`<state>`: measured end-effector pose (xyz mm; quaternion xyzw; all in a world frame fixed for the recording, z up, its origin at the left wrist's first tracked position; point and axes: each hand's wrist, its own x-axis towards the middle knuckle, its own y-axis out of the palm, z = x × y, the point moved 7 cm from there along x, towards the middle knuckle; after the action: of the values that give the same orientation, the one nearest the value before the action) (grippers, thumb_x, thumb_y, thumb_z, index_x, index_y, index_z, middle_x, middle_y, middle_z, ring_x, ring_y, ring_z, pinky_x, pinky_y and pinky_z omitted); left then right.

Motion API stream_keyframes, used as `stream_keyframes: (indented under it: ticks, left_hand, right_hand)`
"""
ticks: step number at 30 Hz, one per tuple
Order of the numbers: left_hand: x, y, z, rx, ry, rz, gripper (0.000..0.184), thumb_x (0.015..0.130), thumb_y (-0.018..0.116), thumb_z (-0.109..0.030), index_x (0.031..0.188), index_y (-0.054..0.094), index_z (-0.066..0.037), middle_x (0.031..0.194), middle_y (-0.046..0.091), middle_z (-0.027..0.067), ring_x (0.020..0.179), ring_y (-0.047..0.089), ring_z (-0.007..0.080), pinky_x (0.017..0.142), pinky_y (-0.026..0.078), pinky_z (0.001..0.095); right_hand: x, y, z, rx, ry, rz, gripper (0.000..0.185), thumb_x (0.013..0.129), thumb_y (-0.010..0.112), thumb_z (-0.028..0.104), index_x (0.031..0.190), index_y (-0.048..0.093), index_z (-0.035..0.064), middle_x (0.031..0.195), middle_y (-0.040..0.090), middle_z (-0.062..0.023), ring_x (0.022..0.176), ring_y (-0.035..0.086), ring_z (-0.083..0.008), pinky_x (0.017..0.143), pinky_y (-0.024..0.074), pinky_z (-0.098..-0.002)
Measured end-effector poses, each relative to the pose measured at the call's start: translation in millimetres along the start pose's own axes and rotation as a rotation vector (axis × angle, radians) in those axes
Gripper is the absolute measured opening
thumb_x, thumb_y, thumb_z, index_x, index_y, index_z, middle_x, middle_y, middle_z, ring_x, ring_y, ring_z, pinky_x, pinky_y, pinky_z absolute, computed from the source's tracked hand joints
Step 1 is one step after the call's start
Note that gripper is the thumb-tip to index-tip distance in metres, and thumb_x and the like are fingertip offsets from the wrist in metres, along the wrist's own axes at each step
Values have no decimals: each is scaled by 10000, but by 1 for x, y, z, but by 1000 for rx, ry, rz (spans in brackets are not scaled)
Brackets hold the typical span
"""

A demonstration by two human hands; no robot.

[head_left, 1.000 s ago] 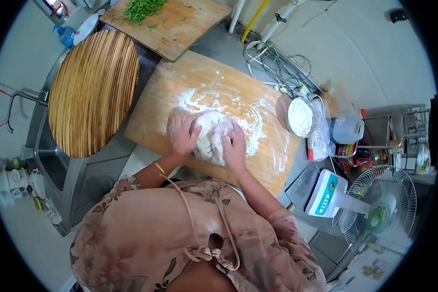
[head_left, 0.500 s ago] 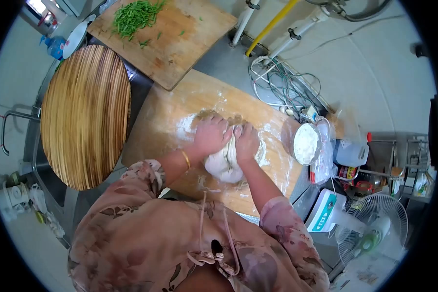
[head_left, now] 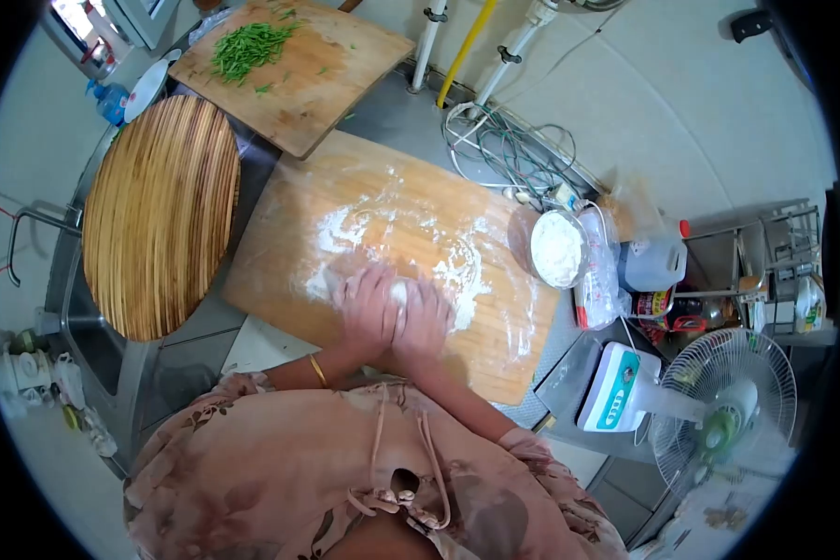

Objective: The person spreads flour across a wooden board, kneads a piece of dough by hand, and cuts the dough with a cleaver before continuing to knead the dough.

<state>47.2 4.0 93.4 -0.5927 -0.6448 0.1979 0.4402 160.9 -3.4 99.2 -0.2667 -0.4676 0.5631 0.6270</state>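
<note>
A lump of pale dough [head_left: 399, 292] lies under my two hands on the floured wooden board [head_left: 345, 168]; only a small part of it shows between them. My left hand [head_left: 368, 306], with a gold bracelet at the wrist, presses down with its fingers curled over the dough's left side. Close beside it, my right hand [head_left: 423, 319] grips the right side, fingers pointing away from me. White flour [head_left: 462, 280] is smeared over the board beyond and to the right of my hands.
A round striped wooden board [head_left: 161, 219] stands at left. Chopped greens [head_left: 250, 51] lie on another cutting board [head_left: 327, 65] at the back. To the right are a flour bowl [head_left: 558, 249], a kitchen scale [head_left: 616, 387] and a fan [head_left: 723, 411]. Cables [head_left: 504, 145] lie behind.
Both hands have pulled back toward my body with the dough, which they now cover more fully. The camera view has also shifted slightly.
</note>
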Motion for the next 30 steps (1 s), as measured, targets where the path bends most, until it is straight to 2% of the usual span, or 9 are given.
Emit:
stream_keyframes:
  ticks: [3,6,10,12,18,21,23,25,30]
  left_hand:
    - [5,15,0,77,188,7,470,867,500,-275,1264,535,-26,1281,517,159,1183,485,360,1019,304,544]
    - [48,34,14,115,114,69,444,848,520,-269,1231,561,-50,1236,538,154,1147,500,347,1005,324,523]
    - [99,53,36,101,-15,112,360,838,534,-289,1119,616,-81,1072,603,127,1018,552,320,928,385,490]
    - [117,57,41,127,-58,79,328,834,548,-321,1045,642,-88,936,629,108,928,579,304,887,408,477]
    - [118,56,44,70,-112,123,345,895,507,-359,952,658,-55,979,655,165,971,590,353,839,442,479]
    - [100,19,30,-33,-153,178,357,905,492,-347,990,649,-38,999,650,167,1001,577,350,894,408,485]
    - [73,-9,8,-2,-203,194,370,904,489,-337,1061,639,-38,1061,636,167,1066,557,331,962,356,507]
    - [29,-7,-8,51,43,-78,369,879,516,-301,1128,614,-48,1170,583,165,1124,511,332,1014,297,526]
    - [5,20,9,123,180,74,458,830,542,-308,1223,580,-78,1266,540,146,1178,480,321,1060,259,534]
  right_hand:
    - [-2,27,-21,-28,-146,-16,464,853,507,326,1206,570,30,1246,541,-200,1182,473,-405,1015,301,-543]
    - [41,44,-40,-61,-74,5,465,831,551,328,1208,591,60,1287,531,-180,1200,471,-386,1008,321,-550]
    - [101,57,-57,-32,161,214,364,819,550,306,1067,616,49,1091,586,-185,1050,530,-361,918,379,-518]
    - [120,60,-65,-56,175,177,281,842,542,303,955,612,55,960,609,-182,935,571,-361,833,424,-503]
    - [112,67,-72,-37,150,93,316,899,520,325,1006,604,40,890,625,-185,863,595,-376,786,453,-497]
    - [84,1,-49,424,419,152,358,910,519,349,1060,596,34,903,621,-194,884,583,-372,809,447,-471]
    - [58,-13,-29,328,247,91,354,903,511,312,1127,599,52,1025,612,-195,979,558,-367,858,418,-496]
    - [21,-5,-4,-22,-17,-42,398,872,507,310,1189,607,89,1185,581,-184,1064,530,-390,933,368,-534]
    - [6,32,-22,-39,-218,1,462,834,507,342,1219,611,110,1247,548,-188,1139,497,-400,967,335,-563]
